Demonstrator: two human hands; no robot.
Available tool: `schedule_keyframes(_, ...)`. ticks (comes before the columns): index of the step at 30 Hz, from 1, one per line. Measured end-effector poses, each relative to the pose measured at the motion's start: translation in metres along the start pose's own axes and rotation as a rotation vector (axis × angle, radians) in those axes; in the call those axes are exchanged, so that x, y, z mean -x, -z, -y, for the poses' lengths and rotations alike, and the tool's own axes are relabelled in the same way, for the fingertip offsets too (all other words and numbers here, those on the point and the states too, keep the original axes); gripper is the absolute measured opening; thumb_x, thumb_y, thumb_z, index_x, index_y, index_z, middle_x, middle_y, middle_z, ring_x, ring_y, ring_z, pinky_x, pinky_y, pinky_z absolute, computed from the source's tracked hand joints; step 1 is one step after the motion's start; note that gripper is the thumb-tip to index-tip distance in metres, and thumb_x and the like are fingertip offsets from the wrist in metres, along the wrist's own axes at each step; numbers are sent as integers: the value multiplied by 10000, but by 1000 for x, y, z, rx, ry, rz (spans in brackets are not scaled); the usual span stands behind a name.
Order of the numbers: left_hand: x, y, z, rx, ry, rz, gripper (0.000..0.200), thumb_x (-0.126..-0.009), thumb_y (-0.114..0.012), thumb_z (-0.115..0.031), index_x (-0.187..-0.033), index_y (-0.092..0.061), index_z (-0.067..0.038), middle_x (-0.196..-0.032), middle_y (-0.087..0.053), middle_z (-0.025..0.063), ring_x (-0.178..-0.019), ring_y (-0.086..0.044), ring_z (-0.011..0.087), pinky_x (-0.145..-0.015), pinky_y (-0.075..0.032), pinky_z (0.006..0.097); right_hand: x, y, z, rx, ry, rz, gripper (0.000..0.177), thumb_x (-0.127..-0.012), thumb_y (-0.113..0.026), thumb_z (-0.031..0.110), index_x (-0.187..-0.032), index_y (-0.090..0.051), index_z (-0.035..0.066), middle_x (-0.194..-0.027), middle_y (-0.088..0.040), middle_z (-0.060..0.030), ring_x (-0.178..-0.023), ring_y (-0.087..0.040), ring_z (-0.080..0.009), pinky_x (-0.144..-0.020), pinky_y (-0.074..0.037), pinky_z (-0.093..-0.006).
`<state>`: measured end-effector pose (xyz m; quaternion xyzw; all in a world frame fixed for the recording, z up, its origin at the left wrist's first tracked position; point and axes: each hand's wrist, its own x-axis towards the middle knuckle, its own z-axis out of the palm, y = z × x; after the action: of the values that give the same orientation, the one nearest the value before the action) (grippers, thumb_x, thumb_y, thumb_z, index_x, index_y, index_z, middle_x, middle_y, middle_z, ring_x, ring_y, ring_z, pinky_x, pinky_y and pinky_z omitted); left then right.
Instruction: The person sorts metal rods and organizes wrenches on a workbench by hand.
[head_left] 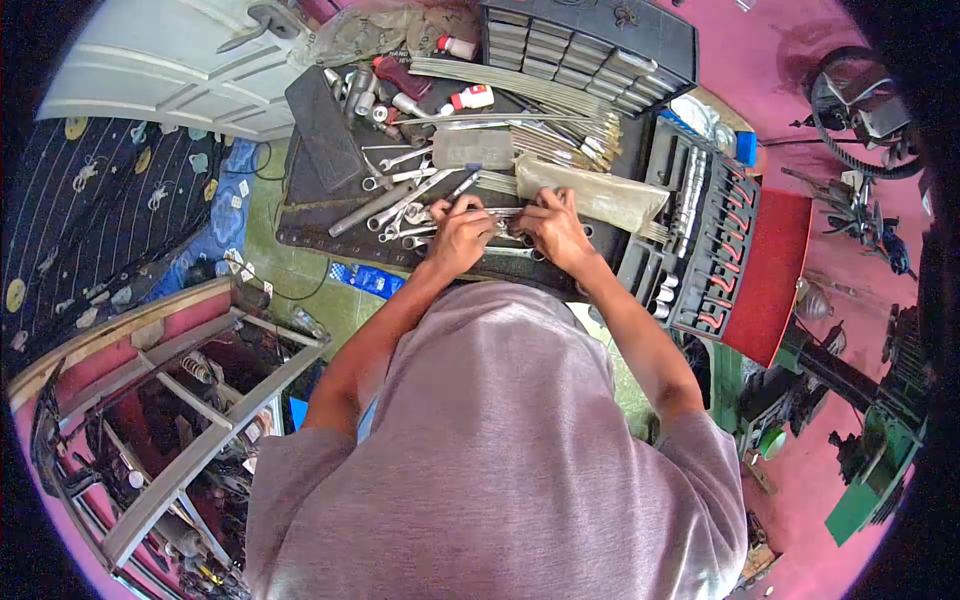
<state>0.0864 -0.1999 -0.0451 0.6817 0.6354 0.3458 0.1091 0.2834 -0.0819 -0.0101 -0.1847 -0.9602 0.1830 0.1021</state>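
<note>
My left hand (pixel 462 236) is closed, fingers curled down over shiny wrenches on the dark bench mat. Close beside it, my right hand (pixel 556 230) is also closed, its fingertips on the same metal pieces. Between the two hands lie chrome wrenches (pixel 506 214), their ends partly covered by my fingers. More combination wrenches (pixel 385 212) are spread left of my left hand, with a long metal bar (pixel 368 208) beside them. A wrench (pixel 515 252) lies nearest my body. Just beyond my right hand is a clear plastic sleeve (pixel 600 198) with thin rods showing at its end.
Behind the hands are a clear plastic box (pixel 472 150), bundled rods (pixel 520 80), a red-and-white bottle (pixel 470 98) and sockets (pixel 362 92). A drawer cabinet (pixel 590 50) stands at the back. An opened tool case (pixel 690 230) with a red panel (pixel 770 270) sits right.
</note>
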Motion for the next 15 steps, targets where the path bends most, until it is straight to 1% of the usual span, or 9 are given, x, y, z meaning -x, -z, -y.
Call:
schedule_keyframes(3,0,-2,0,5,10,16,94,-754,-752,-116,-843,-764,-143,-870,-708,-65,-1051,-601,151,-924,-283,484,-8,-5,5,-3,18,-36,164,-717,-705,109,-871,-740,153,-868,-651,37,-1022,-523,-229,-931,-362,-472)
schedule_keyframes(5,1,-1,4,-35,-9,82,116,-753,-754,-114,-863,-769,-144,-876,-707,-66,-1054,-601,154,-922,-283,487,-17,-11,10,23,86,-117,186,-689,-712,108,-869,-738,147,-861,-649,30,-1013,-526,-236,-929,-362,-473)
schedule_keyframes(6,0,-1,4,-36,-9,83,116,-753,-754,-114,-863,-769,-144,-876,-707,-66,-1054,-601,154,-922,-283,487,-16,-8,9,22,86,-117,186,-689,-712,108,-869,-738,147,-861,-649,30,-1013,-526,-236,-929,-362,-473)
schedule_keyframes(9,2,-1,2,-15,20,87,100,-749,-755,-106,-843,-758,-140,-882,-709,-65,-1075,-604,165,-936,-280,497,-6,-2,2,-66,23,-11,196,-698,-698,97,-887,-737,129,-865,-651,10,-1057,-517,-251,-945,-359,-495)
schedule_keyframes(11,1,-2,1,-7,4,28,72,-754,-751,-101,-815,-746,-139,-891,-716,-60,-1129,-605,178,-961,-274,510,3,-3,-4,-51,9,-18,193,-706,-693,96,-891,-738,127,-868,-651,13,-1061,-515,-250,-945,-357,-497)
schedule_keyframes(15,1,-3,0,-18,-3,36,62,-761,-753,-107,-811,-750,-144,-903,-724,-56,-1189,-596,185,-980,-268,520,-6,-1,3,-38,-6,3,207,-729,-682,100,-921,-749,137,-904,-665,25,-1068,-517,-245,-947,-355,-508)
